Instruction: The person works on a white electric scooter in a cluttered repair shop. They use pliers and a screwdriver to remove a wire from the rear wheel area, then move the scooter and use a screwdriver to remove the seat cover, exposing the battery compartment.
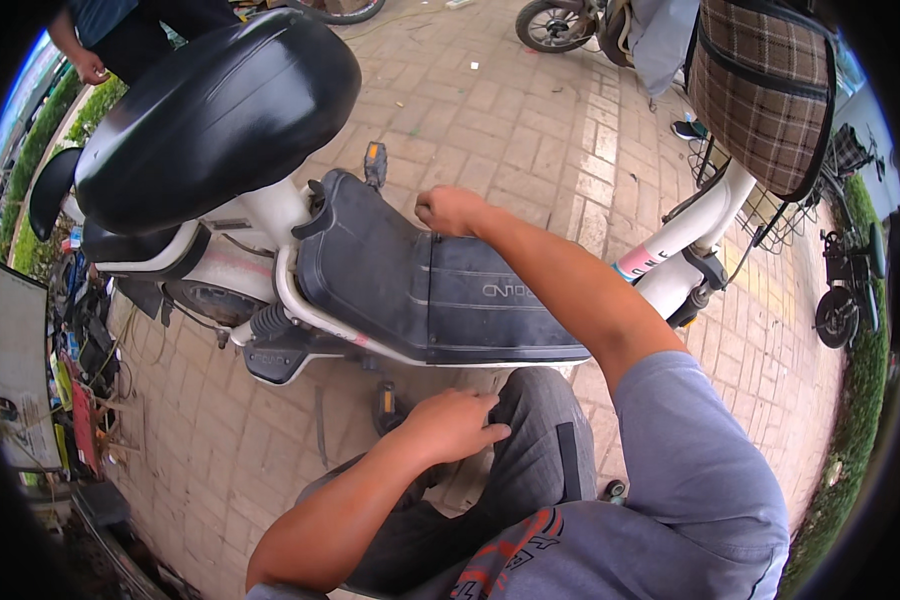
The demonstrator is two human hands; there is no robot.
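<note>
A white electric bike [270, 215] stood on the brick paving [510, 110], and everything else lay around it. Its black seat [215, 115] was tipped up at the rear end, and below and in front of the seat a dark cover [420, 285] lay over the footboard in the middle of the frame. The right hand [450, 210] rested on the far top edge of that cover, fingers curled into a loose fist against it; whether it gripped the edge or only pressed on it could not be told. The left hand [455, 425] was on the near side of the bike, below the cover, lying on the person's own grey-trousered knee [545, 440] with the fingers bent and the thumb stretched out, holding nothing that showed. A pedal [374, 160] stuck out on the far side of the bike, just beyond the cover, and another pedal [386, 402] hung on the near side, just beside the left hand. At the front end of the bike a wire basket [760, 215] sat under a plaid cloth [760, 90]. Behind the seat, at the rear end, another person [120, 35] stood, one hand hanging. Tools and clutter [80, 350] lay on the ground by the rear wheel.
</note>
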